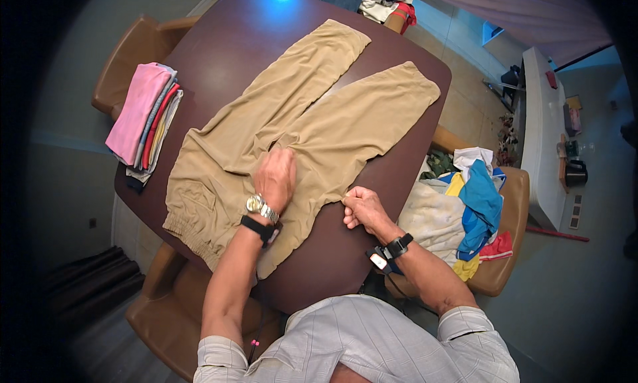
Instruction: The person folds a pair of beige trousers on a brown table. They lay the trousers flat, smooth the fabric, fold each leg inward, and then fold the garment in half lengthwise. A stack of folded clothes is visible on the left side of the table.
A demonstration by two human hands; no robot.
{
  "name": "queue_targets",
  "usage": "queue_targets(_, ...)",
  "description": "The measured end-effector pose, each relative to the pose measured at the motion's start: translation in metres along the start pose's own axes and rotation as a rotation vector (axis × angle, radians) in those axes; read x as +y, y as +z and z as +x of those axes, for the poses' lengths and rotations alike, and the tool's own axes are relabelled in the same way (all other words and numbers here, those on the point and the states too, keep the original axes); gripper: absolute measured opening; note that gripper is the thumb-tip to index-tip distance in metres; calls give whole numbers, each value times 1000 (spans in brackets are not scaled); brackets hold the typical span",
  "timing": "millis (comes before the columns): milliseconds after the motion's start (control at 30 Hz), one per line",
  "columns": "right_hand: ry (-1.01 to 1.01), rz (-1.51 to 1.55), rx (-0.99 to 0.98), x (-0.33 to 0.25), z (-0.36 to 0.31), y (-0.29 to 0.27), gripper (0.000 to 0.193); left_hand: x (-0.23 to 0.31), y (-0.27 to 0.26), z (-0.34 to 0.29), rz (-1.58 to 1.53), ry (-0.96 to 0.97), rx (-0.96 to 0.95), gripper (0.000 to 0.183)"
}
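Khaki trousers [229,127] with an elastic waistband lie spread over the dark table [199,57]. Their waist points toward the near left, and both legs stretch toward the far right. My left hand [275,178], with a watch and a black band on its wrist, is closed on the cloth near the crotch, where folds gather around the fingers. My right hand [363,207] pinches the trousers' near edge. A black strap with a small device sits on that wrist.
A stack of folded clothes [143,117] stands at the table's left edge. Brown chairs [136,50] surround the table; the right one holds a loose pile of clothes [432,217]. More clothes [379,9] lie beyond the far edge. A white counter [541,143] stands farther right.
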State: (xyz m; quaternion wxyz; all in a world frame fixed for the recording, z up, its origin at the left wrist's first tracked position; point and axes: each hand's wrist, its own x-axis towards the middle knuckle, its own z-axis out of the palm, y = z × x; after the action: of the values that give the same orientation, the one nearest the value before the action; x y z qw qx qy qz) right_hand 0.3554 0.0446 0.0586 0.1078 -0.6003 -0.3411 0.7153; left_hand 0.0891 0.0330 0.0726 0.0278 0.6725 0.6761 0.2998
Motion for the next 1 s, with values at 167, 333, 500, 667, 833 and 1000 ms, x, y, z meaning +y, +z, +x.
queue_targets(167,2,1,-7,-2,-3,0,5,14,-19,-39,78,-22,-184,16)
queue_targets(333,18,-9,12,-1,-3,-2,5,-7,-6,-66,106,-76,-325,11)
queue_targets(500,8,-2,17,3,-5,-8,5,-26,-6,-80,98,-131,-257,13)
queue_targets(667,14,-19,28,3,-7,-11,6,-13,-23,-70,51,-194,-111,22)
queue_targets(833,6,-36,24,3,-7,-12,6,-13,-30,-56,125,-242,-17,32)
queue_targets(1000,8,-41,4,2,-6,-12,7,-40,-25,-61,97,-206,-83,16)
